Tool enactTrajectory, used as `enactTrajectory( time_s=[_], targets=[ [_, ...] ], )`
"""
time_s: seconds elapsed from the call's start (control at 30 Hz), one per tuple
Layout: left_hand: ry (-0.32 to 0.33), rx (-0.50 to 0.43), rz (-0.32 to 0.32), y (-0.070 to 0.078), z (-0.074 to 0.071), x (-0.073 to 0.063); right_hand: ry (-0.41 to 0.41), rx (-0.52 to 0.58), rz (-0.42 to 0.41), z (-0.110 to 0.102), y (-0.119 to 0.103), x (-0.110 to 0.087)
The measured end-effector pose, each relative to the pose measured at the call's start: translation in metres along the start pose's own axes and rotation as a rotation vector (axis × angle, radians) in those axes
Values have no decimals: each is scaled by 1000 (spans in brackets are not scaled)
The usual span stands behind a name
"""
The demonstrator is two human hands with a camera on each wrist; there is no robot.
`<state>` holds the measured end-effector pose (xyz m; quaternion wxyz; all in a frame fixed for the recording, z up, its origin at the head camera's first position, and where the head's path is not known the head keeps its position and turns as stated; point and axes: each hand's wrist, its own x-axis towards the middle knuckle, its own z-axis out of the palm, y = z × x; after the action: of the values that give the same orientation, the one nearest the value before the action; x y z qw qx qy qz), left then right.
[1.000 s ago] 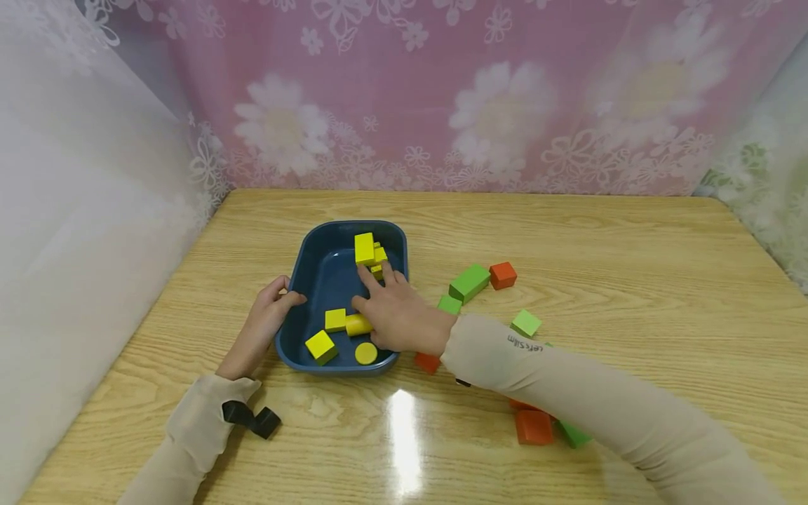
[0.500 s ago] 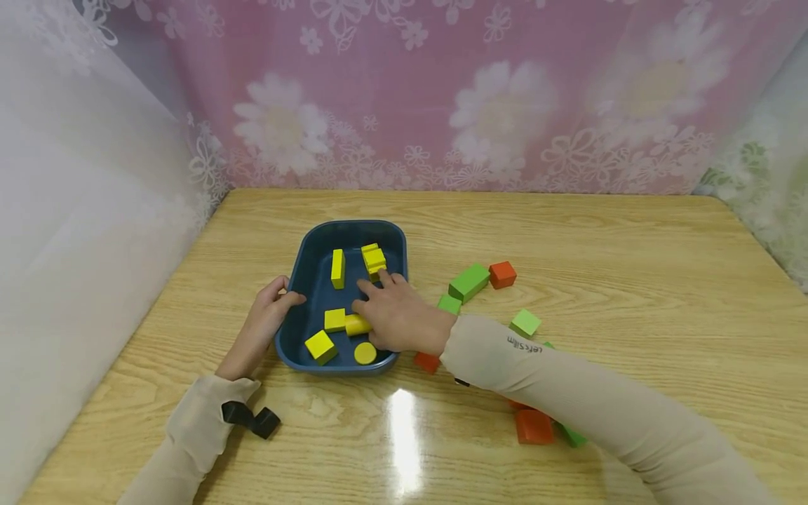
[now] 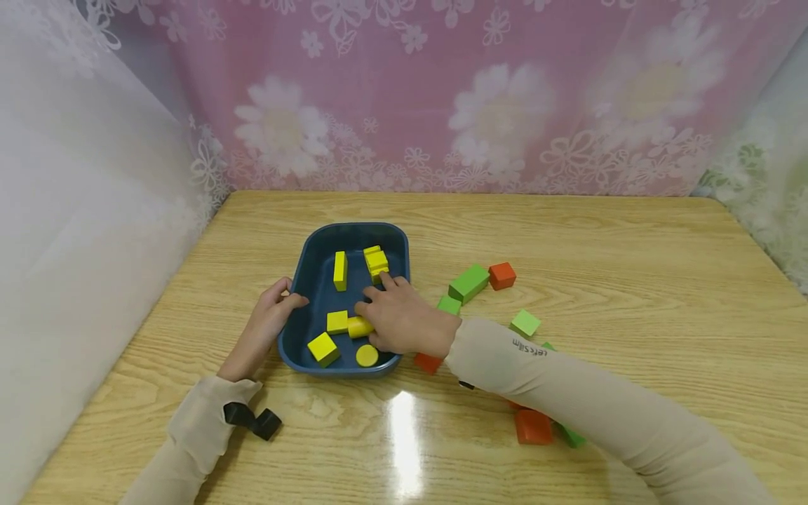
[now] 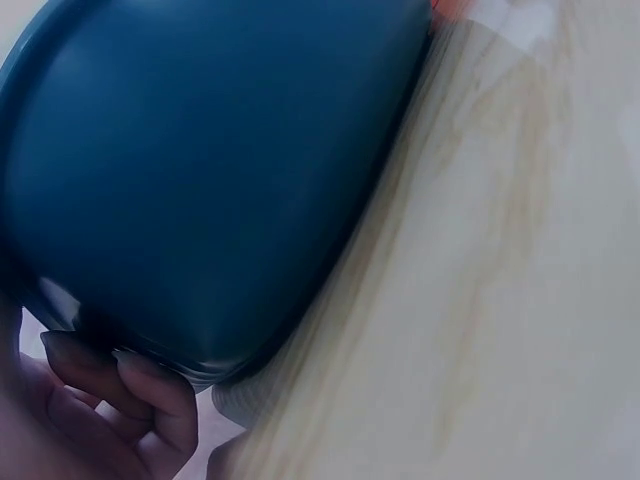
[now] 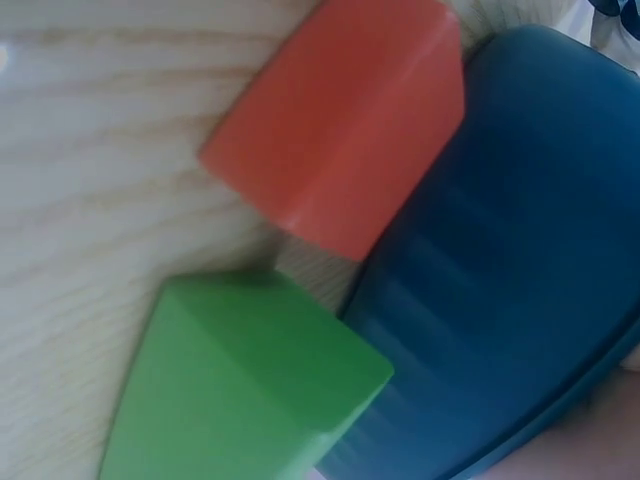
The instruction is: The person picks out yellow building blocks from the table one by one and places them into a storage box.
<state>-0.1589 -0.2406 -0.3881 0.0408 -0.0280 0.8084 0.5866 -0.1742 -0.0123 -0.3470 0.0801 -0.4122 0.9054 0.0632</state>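
My left hand [image 3: 266, 324] grips the left rim of a dark blue tray [image 3: 295, 280], thumb over the edge; the left wrist view shows curled fingers against its outer wall. My right hand [image 3: 404, 315] reaches over the right rim, fingers apart and bent down among yellow blocks. Its index fingertip is right at a stepped yellow block [image 3: 376, 261] at the far right. A yellow cylinder [image 3: 360, 327], partly hidden by this hand, lies beside a small yellow block [image 3: 337, 322]. Apart stand a narrow yellow block [image 3: 341, 271], a yellow cube [image 3: 324, 349] and a yellow disc [image 3: 367, 355].
Right of the tray lie a long green block [image 3: 469, 283], a red block [image 3: 502, 275], a light green block [image 3: 525, 323] and another red block [image 3: 534, 427]. The right sleeve partly covers several blocks. Close outside the tray wall are a red block [image 5: 345, 130] and a green block [image 5: 240, 380].
A yellow block that was at the right fingertips, by the stepped block, is gone from there; a narrow one now stands farther left. The right fingers have drawn back slightly. The left hand keeps its grip.
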Motion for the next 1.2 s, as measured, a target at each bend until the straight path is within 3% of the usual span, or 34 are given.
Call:
enactTrajectory(
  time_s=[0.27, 0.4, 0.53, 0.73, 1.03, 1.2],
  targets=[
    [-2, 0, 4, 0, -1, 0, 295, 231, -97, -5, 16, -23],
    [-2, -3, 8, 2, -2, -1, 403, 310, -79, -9, 34, -42],
    [-8, -8, 4, 4, -2, -1, 459, 347, -49, -7, 53, -59],
    [-3, 1, -10, 3, -1, -3, 399, 408, 3, 4, 72, -83],
    [6, -7, -22, 1, -2, -5, 126, 420, 83, 12, 80, -118],
    [-1, -10, -20, 3, -1, -3, 111, 478, 50, 18, 84, -135]
  ],
)
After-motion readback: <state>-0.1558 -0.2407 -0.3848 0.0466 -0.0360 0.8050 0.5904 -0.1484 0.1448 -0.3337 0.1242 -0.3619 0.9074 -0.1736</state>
